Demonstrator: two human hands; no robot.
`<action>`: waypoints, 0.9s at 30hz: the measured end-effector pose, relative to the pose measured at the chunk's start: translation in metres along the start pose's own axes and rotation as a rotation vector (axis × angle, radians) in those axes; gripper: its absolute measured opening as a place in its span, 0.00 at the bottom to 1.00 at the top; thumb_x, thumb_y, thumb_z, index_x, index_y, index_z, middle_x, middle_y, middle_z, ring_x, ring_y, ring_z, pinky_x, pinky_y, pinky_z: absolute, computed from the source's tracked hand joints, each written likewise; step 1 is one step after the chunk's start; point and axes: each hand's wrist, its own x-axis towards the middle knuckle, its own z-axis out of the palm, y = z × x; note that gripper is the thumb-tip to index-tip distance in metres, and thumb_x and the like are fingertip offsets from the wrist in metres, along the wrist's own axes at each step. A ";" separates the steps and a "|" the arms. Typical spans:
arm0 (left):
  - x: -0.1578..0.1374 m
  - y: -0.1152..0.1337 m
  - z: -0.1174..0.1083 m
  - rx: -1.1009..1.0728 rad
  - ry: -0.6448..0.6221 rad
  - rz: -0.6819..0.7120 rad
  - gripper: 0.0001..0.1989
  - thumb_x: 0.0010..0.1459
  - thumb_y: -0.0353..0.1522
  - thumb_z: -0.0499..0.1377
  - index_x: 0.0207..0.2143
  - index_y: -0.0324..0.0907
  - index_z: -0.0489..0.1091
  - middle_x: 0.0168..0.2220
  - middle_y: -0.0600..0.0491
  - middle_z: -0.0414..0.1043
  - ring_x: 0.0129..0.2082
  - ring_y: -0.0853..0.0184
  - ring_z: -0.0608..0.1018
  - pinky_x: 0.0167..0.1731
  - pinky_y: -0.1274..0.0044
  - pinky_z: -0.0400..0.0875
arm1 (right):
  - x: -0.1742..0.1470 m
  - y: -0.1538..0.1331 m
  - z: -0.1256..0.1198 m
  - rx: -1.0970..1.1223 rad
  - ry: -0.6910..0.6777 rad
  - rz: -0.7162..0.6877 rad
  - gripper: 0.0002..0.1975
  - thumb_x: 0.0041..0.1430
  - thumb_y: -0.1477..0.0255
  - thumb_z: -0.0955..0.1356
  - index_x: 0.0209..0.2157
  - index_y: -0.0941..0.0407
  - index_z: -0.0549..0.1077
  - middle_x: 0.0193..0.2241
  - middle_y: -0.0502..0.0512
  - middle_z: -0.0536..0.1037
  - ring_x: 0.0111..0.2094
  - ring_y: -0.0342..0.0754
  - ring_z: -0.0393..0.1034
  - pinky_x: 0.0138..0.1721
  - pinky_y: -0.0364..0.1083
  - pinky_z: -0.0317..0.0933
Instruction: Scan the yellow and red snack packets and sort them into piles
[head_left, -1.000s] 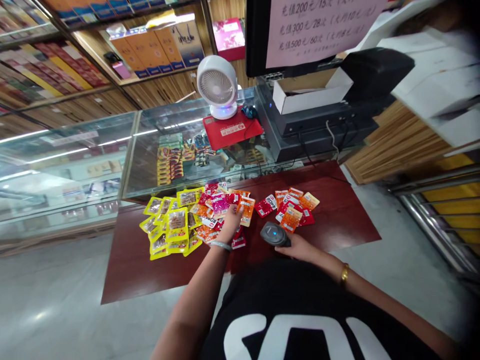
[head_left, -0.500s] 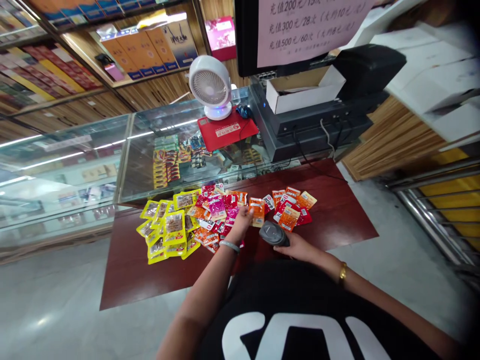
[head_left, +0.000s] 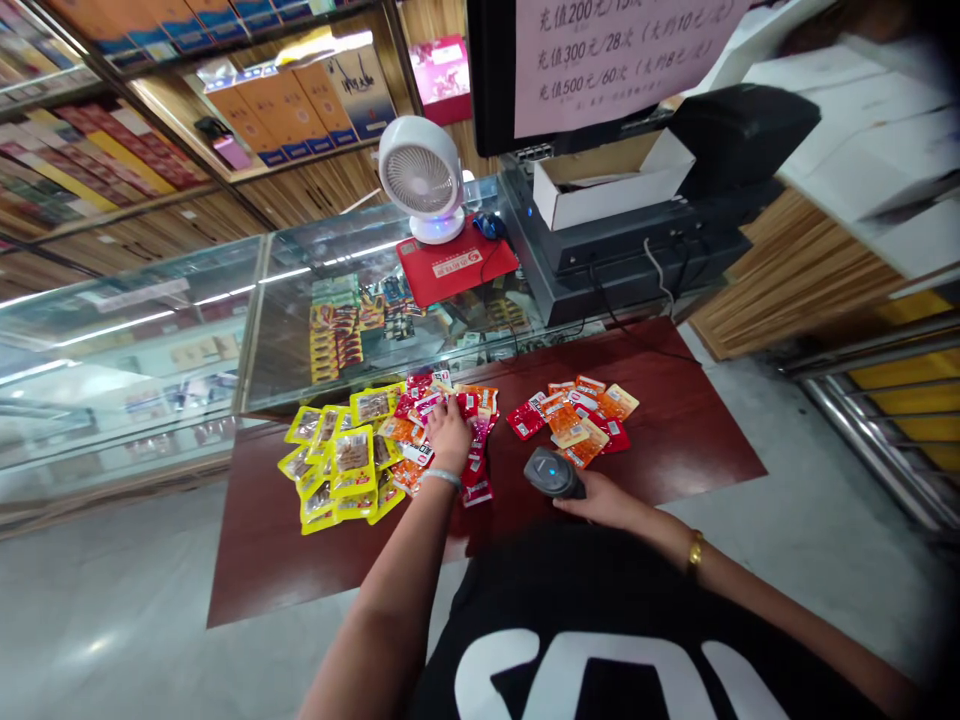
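Observation:
My left hand (head_left: 449, 438) reaches over the middle pile of red, pink and orange snack packets (head_left: 480, 440). Its fingers are stretched out and touch the packets on top; I see none lifted. In my right hand (head_left: 602, 499) is a dark grey barcode scanner (head_left: 553, 473) with a small blue light, its head turned toward the left. Just beyond the scanner lies a smaller group of orange and red packets (head_left: 568, 416). Yellow-edged snack packets (head_left: 351, 462) with clear windows are heaped left of my left hand.
The packets lie on a dark red board (head_left: 675, 410) before a glass display counter (head_left: 292, 330). On the counter stand a white fan (head_left: 421, 175), a red mat (head_left: 457, 270) and a cash drawer unit (head_left: 637, 255) bearing an open white box (head_left: 611, 190). A metal rail (head_left: 877, 440) is at right.
My left hand has moved left from an orange packet to the middle pile. That orange packet now appears among the right-hand group. The scanner, still held, shows a blue light.

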 end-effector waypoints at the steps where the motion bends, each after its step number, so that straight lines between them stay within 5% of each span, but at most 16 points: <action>1: 0.007 0.000 -0.003 0.024 -0.022 0.025 0.30 0.61 0.39 0.55 0.65 0.44 0.57 0.57 0.38 0.64 0.55 0.50 0.67 0.54 0.62 0.60 | 0.000 0.001 0.000 -0.007 0.003 -0.006 0.34 0.50 0.62 0.75 0.57 0.57 0.70 0.51 0.61 0.79 0.54 0.62 0.72 0.60 0.61 0.60; 7: 0.037 -0.003 -0.020 0.165 -0.088 0.065 0.21 0.55 0.38 0.61 0.50 0.41 0.71 0.53 0.38 0.66 0.52 0.49 0.67 0.50 0.64 0.61 | -0.001 0.008 0.001 -0.044 0.005 0.005 0.33 0.50 0.62 0.75 0.56 0.58 0.71 0.50 0.62 0.80 0.52 0.63 0.74 0.58 0.61 0.62; 14: 0.025 -0.008 -0.029 0.119 -0.060 0.250 0.12 0.60 0.40 0.57 0.41 0.43 0.71 0.40 0.44 0.75 0.48 0.54 0.71 0.50 0.65 0.59 | 0.002 0.006 0.002 -0.018 0.017 0.006 0.30 0.52 0.63 0.74 0.55 0.58 0.72 0.48 0.62 0.81 0.53 0.62 0.73 0.57 0.62 0.63; 20: 0.020 -0.010 -0.032 -0.289 0.065 0.023 0.16 0.62 0.42 0.55 0.48 0.42 0.67 0.35 0.46 0.76 0.39 0.58 0.77 0.43 0.69 0.66 | 0.004 -0.004 0.006 0.024 0.036 0.009 0.32 0.50 0.63 0.75 0.56 0.58 0.71 0.51 0.62 0.79 0.54 0.62 0.71 0.59 0.62 0.60; 27: -0.026 0.007 0.029 -1.016 -0.458 0.021 0.12 0.54 0.30 0.61 0.42 0.38 0.69 0.34 0.50 0.77 0.30 0.66 0.78 0.34 0.74 0.73 | 0.007 -0.020 0.003 0.095 0.127 0.004 0.29 0.50 0.60 0.74 0.53 0.57 0.73 0.52 0.62 0.79 0.54 0.61 0.71 0.60 0.62 0.58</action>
